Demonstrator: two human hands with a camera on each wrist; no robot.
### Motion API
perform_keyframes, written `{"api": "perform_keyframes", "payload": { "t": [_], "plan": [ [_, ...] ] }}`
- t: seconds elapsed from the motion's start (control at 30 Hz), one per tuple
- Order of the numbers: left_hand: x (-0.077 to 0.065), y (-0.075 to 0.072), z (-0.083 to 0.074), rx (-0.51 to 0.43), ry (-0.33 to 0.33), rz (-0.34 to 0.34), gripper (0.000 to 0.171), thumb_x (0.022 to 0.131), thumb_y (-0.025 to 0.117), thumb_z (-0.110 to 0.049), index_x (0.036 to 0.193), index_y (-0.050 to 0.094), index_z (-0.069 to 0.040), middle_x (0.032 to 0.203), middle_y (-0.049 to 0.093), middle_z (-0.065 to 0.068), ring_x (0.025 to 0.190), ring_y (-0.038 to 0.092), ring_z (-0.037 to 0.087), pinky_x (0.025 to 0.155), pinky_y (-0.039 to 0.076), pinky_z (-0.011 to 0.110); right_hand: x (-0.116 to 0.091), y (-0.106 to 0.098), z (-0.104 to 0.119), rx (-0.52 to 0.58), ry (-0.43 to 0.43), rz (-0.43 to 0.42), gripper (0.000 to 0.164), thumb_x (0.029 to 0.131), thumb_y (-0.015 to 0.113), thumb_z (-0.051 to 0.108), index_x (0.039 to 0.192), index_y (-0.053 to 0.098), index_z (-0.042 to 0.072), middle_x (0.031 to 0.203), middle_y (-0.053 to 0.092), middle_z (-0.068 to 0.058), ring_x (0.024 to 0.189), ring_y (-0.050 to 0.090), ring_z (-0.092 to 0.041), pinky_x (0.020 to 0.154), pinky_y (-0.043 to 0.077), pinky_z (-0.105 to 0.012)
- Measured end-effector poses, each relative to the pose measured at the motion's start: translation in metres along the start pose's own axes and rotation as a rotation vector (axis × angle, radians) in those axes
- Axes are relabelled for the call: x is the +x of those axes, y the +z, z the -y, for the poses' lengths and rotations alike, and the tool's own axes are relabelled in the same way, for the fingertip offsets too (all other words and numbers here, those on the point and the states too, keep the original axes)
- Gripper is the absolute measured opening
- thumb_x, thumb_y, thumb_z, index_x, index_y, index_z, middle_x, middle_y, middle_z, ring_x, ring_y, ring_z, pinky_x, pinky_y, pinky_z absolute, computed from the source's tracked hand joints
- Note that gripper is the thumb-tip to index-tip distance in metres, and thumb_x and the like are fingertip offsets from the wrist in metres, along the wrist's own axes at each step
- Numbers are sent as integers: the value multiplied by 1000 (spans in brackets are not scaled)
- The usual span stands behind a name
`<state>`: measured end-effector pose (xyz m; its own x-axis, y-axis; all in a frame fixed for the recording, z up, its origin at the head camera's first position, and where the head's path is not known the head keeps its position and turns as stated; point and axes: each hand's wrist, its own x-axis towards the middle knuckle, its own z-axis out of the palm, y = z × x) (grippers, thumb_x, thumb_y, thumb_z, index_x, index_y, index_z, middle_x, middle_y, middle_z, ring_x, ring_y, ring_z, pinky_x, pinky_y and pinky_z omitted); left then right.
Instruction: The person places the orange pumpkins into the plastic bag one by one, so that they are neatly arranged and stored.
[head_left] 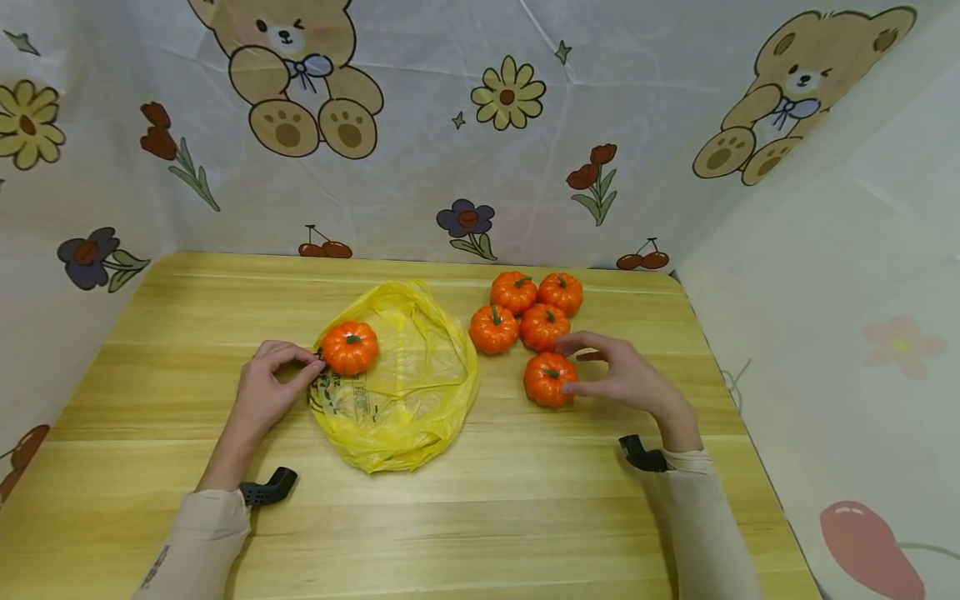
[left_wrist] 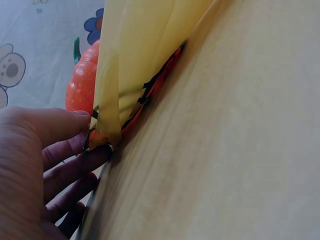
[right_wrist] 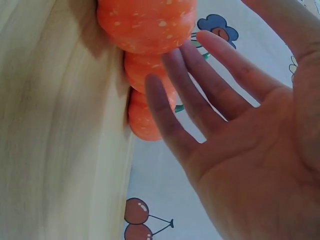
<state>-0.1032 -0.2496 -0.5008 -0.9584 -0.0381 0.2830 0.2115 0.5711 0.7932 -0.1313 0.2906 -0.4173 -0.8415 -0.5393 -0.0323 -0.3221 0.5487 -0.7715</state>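
Observation:
A yellow plastic bag (head_left: 405, 354) lies spread in a round shape on the table, its rim bunched up. Inside its left part sits an orange toy pumpkin (head_left: 349, 348) with a green stem. My left hand (head_left: 273, 379) pinches the bag's left rim between thumb and fingers, right beside that pumpkin. To the bag's right, my right hand (head_left: 618, 371) is spread with thumb and fingers apart at the right side of the nearest loose pumpkin (head_left: 546, 380). In the right wrist view its fingers (right_wrist: 200, 97) are extended, overlapping the pumpkins behind.
Behind the nearest pumpkin, several more pumpkins stand clustered, among them a front-left one (head_left: 492, 330) and a back-right one (head_left: 561, 293). The wooden table (head_left: 450, 533) ends at a patterned cloth backdrop (head_left: 420, 150). Black wrist mounts (head_left: 268, 487) stick out at both sleeves.

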Motion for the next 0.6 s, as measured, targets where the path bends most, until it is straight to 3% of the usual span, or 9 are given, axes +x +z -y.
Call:
{"api": "perform_keyframes", "payload": {
  "t": [0.27, 0.6],
  "plan": [
    [0, 0, -1, -9, 2, -3, 7, 93, 82, -13, 91, 79, -8, 100, 74, 13, 103, 49, -2, 93, 36, 18, 2, 6, -3, 3, 54, 107, 67, 85, 91, 30, 144, 61, 18, 145, 63, 0, 132, 58, -28, 113, 44, -61],
    [-1, -1, -2, -15, -10, 2, 8, 94, 81, -14, 92, 79, -8, 101, 74, 11, 104, 49, 0, 93, 36, 18, 7, 16, -1, -37, 72, 116, 69, 84, 91, 39, 144, 61, 22, 141, 65, 3, 130, 59, -25, 113, 46, -58]
  ]
}}
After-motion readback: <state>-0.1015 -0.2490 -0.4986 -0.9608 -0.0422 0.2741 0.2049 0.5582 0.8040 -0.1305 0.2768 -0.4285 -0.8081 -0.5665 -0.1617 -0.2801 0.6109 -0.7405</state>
